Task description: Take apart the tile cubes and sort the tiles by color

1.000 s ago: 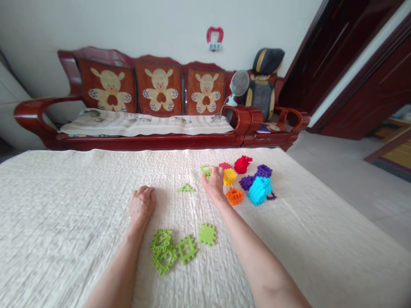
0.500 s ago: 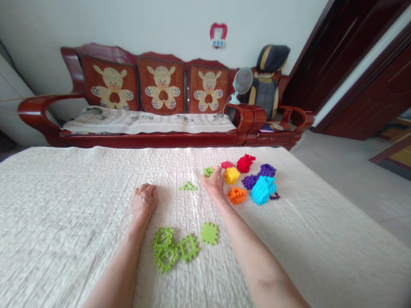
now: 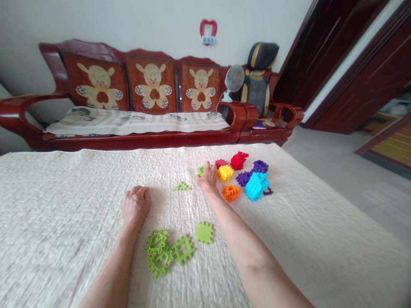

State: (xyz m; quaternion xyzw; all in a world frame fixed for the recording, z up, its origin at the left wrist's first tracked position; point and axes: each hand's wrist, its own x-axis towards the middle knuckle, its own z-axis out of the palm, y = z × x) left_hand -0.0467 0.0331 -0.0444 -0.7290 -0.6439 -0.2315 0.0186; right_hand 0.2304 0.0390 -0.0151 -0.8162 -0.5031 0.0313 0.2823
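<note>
My right hand [image 3: 208, 177] reaches to the far side of the table, its fingers closed round a green interlocking plastic tile [image 3: 201, 170] that they partly hide. My left hand [image 3: 136, 203] rests on the cover with its fingers curled in, and no object shows in it. Between the hands lies a flat green triangle piece [image 3: 182, 186]. Nearer to me, between my forearms, are a solid green square tile [image 3: 204, 232], a green lattice tile [image 3: 183, 249] and two overlapping green open-frame tiles [image 3: 159, 261].
Right of my right hand sit stacks of yellow [image 3: 225, 173], red [image 3: 239, 161], orange [image 3: 231, 193], purple [image 3: 260, 166] and light blue tiles [image 3: 256, 186]. A quilted white cover [image 3: 80, 205] spreads over the table. Behind stand a wooden sofa [image 3: 144, 140] and a small fan [image 3: 234, 79].
The whole view has shifted, so everything appears a little further left. My right hand stays at the green tile beside the yellow stack, and my left hand keeps its place on the cover.
</note>
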